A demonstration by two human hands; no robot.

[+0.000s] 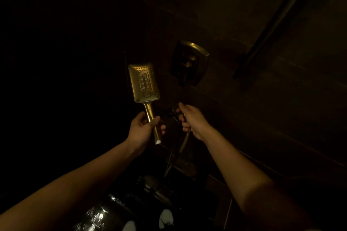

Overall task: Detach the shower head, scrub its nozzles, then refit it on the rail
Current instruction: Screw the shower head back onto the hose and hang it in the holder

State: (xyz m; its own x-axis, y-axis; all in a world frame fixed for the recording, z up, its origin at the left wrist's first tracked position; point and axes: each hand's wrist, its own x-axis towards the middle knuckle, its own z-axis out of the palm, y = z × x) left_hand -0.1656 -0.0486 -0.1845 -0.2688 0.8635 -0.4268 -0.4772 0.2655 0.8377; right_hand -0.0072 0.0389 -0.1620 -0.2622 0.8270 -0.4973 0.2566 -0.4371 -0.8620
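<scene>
A rectangular gold shower head point(144, 82) stands upright in the dim light, its nozzle face turned toward me. My left hand point(143, 129) grips its handle near the lower end, whose white tip shows below my palm. The hose point(183, 143) is separate from the handle. My right hand point(189, 120) grips the hose's upper end just right of the shower head. The hose hangs down from that fist toward the floor.
A metal mixer valve plate point(190, 62) is mounted on the dark tiled wall above my right hand. A dark bar point(277, 22) runs diagonally at the upper right. Dark glossy objects point(120, 212) sit low in the frame between my forearms.
</scene>
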